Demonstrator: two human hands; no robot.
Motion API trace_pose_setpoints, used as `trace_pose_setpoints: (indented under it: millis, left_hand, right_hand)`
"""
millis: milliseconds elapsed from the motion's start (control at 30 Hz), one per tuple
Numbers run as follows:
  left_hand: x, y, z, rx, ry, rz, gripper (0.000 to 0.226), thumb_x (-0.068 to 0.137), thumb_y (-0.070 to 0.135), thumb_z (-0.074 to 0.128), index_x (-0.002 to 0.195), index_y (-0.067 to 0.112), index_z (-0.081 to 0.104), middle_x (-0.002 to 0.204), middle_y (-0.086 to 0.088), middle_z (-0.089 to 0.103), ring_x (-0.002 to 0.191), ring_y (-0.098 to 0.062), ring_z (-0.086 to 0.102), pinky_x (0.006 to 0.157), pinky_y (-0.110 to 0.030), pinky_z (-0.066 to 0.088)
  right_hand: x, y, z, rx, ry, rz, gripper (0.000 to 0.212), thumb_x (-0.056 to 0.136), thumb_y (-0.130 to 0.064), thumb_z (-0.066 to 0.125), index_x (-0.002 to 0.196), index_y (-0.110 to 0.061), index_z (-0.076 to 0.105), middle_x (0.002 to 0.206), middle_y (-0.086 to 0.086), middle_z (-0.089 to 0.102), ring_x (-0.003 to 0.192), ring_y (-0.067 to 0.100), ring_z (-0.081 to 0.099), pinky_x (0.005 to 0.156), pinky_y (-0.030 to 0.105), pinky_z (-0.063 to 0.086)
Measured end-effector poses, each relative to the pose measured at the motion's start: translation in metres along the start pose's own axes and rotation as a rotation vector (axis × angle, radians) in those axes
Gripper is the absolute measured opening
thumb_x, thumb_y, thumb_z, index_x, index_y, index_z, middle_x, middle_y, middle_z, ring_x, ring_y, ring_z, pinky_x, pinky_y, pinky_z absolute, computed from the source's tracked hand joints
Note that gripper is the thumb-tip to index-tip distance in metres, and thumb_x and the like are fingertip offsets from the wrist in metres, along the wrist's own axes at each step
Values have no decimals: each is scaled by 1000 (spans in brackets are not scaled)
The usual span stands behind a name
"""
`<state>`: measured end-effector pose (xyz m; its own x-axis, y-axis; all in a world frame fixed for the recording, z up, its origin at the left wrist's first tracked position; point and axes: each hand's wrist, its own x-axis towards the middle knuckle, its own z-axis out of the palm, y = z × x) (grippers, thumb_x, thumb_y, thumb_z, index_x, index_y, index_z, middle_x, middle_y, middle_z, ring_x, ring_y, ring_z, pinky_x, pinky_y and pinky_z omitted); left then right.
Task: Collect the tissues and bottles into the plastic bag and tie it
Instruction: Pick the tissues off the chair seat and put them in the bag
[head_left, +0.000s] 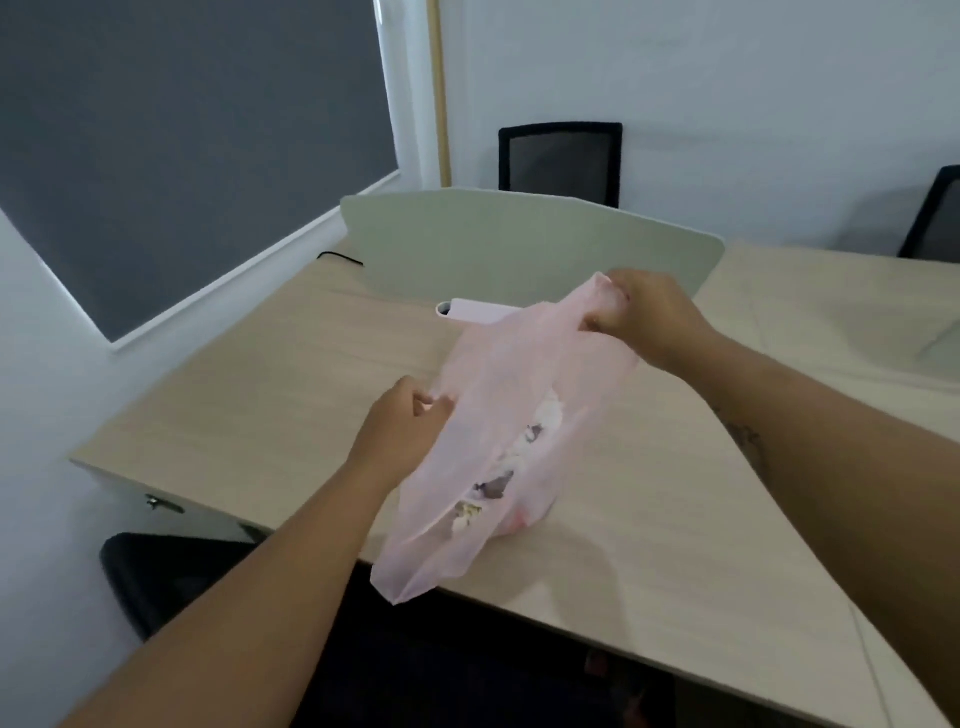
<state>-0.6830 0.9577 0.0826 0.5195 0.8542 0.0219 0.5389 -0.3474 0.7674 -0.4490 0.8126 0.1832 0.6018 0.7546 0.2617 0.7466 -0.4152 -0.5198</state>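
A translucent pink plastic bag (498, 415) hangs stretched over the front of the wooden table (270, 395). Crumpled tissues (519, 457) show through its side, with something reddish low in the bag. My left hand (400, 426) pinches the bag's left handle. My right hand (644, 317) grips the other handle, higher and farther back. The bag's lower corner droops past the table's front edge. No bottle can be made out clearly inside.
A pale pink object with a white round end (467, 310) lies on the table behind the bag. A grey-green divider panel (519, 244) stands at the back. Black chairs (561, 161) sit beyond it and one (156, 577) sits below left.
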Motion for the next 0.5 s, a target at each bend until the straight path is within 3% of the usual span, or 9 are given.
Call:
trace_pose_setpoints:
  millis: [67,100,167,233,333,500]
  left_hand:
    - [-9,15,23,111,-174,30,67,68,75,65,106,24,45,108,7,44,102,-15,45,83,-36,46]
    - [-14,19,37,235,-197,57,74,64,77,66,111,25,41,112,7,38,105,-14,38,85,-38,44]
    - [-17,16,55,521,-117,149,63,76,63,66,116,23,40,119,3,38,111,-21,38,81,-38,44]
    - [-6,7,52,636,4,160,32,93,37,55,118,17,48,123,-6,48,112,-30,47,79,-39,44]
    - [18,-4,31,435,108,63,20,97,13,40,111,10,55,110,-18,63,98,-38,61,71,-38,42]
    - [50,15,-26,110,319,-68,22,93,7,38,105,4,56,112,-25,63,100,-43,60,77,-39,44]
  right_hand:
    - [2,-5,5,-29,62,-11,17,85,-23,68,92,-9,61,87,5,57,81,28,52,63,31,33]
    - [2,-8,6,-35,83,-24,16,86,-22,65,91,-7,61,85,6,58,81,30,53,63,32,33]
    - [1,-14,7,-59,104,-46,14,87,-20,62,86,-6,60,82,9,59,79,32,54,61,33,33]
    - [-1,-16,2,-112,123,-72,12,89,-20,61,88,-8,60,86,10,63,82,32,55,64,34,35]
    - [-3,-7,-8,-204,140,-17,18,90,-22,60,104,-13,67,102,13,68,93,34,60,71,35,43]
    - [-19,28,-1,-515,-45,208,26,95,-15,51,117,-9,61,117,18,57,102,40,60,85,41,51]
